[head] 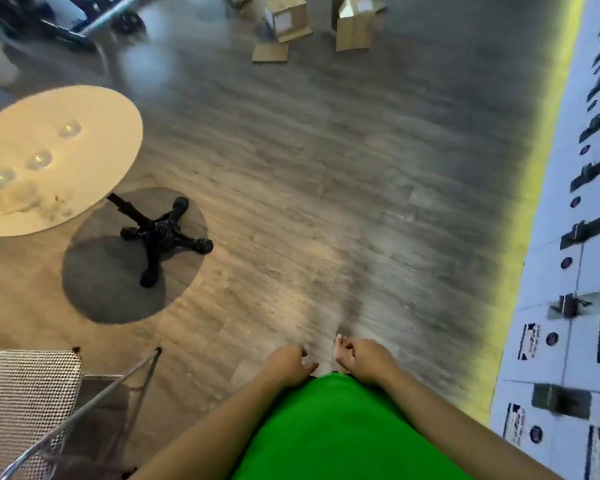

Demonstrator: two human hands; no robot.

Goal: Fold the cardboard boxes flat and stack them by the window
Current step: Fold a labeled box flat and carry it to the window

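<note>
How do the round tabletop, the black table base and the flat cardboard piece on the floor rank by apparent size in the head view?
1. Round tabletop
2. Black table base
3. Flat cardboard piece

The cardboard lies farthest from the camera, so its true size is unsure.

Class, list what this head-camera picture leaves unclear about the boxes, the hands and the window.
- Cardboard boxes, head view: far, blurred, cut by the top edge; their count and fold state are unclear.
- Left hand and right hand: motion-blurred, fingers loosely curled, seemingly empty.
- Window: not identifiable in this view.
- Labels on the white lockers: unreadable, smeared.
</note>
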